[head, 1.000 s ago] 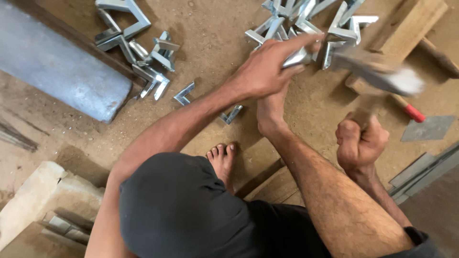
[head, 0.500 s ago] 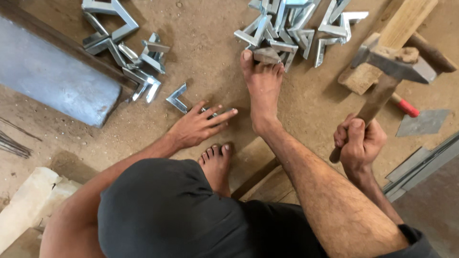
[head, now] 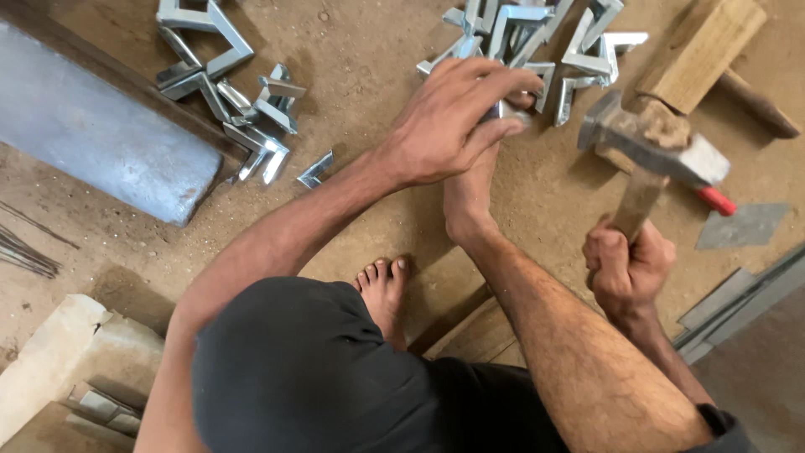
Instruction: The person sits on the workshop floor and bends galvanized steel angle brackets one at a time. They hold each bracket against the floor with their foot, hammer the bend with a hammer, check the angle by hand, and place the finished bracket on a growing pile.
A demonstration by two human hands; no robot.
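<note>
My left hand (head: 449, 126) reaches over my outstretched foot (head: 470, 197) to the pile of shiny metal angle brackets (head: 537, 38) at the top. Its fingers curl round one small bracket (head: 506, 110) at the pile's near edge, just past my toes. My right hand (head: 629, 264) grips the wooden handle of a hammer (head: 650, 138). The hammer's steel head is raised to the right of the pile, beside a wooden block (head: 700, 50). My other bare foot (head: 381, 285) rests on the dirt floor below.
A long grey metal beam (head: 101, 143) lies at the left, with a second heap of brackets (head: 243, 92) and one loose bracket (head: 314, 170) beside it. A red-handled tool (head: 717, 200) and a grey plate (head: 742, 225) lie at the right. Stone blocks (head: 50, 369) sit bottom left.
My left hand left the floor beside the loose bracket and moved up and right to the pile by my foot. The hammer stays raised in my right hand.
</note>
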